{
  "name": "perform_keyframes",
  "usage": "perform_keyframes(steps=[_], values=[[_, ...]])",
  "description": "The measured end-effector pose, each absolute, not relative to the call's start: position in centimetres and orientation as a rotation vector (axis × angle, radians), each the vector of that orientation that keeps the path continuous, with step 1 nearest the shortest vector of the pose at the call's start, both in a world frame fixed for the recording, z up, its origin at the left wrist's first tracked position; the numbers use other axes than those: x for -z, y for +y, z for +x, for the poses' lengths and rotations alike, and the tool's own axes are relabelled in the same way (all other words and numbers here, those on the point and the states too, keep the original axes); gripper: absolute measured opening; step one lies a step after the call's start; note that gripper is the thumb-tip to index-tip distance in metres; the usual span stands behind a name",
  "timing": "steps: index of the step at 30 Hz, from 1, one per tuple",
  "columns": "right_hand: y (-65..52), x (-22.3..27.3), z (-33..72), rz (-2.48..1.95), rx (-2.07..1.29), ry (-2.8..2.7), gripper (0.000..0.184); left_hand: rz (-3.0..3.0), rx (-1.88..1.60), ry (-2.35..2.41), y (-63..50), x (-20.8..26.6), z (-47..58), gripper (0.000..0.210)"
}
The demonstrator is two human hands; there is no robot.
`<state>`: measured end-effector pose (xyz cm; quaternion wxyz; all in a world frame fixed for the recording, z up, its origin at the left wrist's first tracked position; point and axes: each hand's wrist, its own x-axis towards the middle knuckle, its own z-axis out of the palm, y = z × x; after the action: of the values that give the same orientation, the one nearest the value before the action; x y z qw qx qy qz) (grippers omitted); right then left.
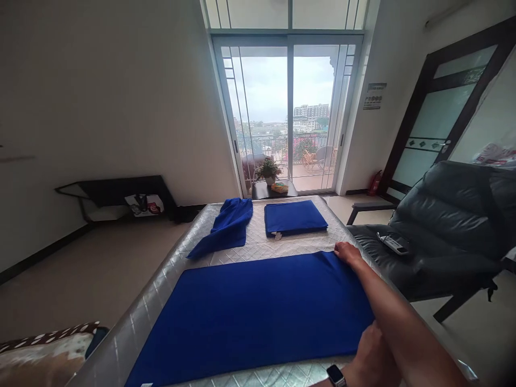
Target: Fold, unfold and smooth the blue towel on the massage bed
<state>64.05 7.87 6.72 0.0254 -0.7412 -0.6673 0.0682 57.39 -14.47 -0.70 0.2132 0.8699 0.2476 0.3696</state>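
The flat blue cloth (250,317) lies spread over the near part of the silvery quilted mattress (258,248), and both hands are at its right end. The right hand (347,252) reaches to the far right corner, its fingers curled down with the edge pinched in a closed grip; small creases run left from that spot. The left hand (371,344), with a watch (336,375) on the wrist, is at the near right corner. It looks bunched against the cloth, but the right forearm covers part of it, so I cannot tell how far its grip is closed or how much fabric it has.

To handle this end well, I would hold just the corners between thumb and fingers, with equal tension, so that the right edge runs straight between them. The puckers by the right hand suggest a slight outward pull there would help. Since the forearm lies over the left hand, giving the two arms more room would make the edge easier to see and keep even. The far long edge looks fairly straight. Beyond it, the folded blue stack (296,216) and the crumpled blue cloth (231,223) at far left lie apart from the spread piece.
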Motion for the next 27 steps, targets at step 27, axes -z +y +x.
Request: perform_keyframes(steps=[27], values=[[7.6, -12.3, 26.2, -1.023, -0.845, -2.098, 0.022, 1.246, -1.348, 2.017, -22.7, -5.5, 10.2, 0.036]])
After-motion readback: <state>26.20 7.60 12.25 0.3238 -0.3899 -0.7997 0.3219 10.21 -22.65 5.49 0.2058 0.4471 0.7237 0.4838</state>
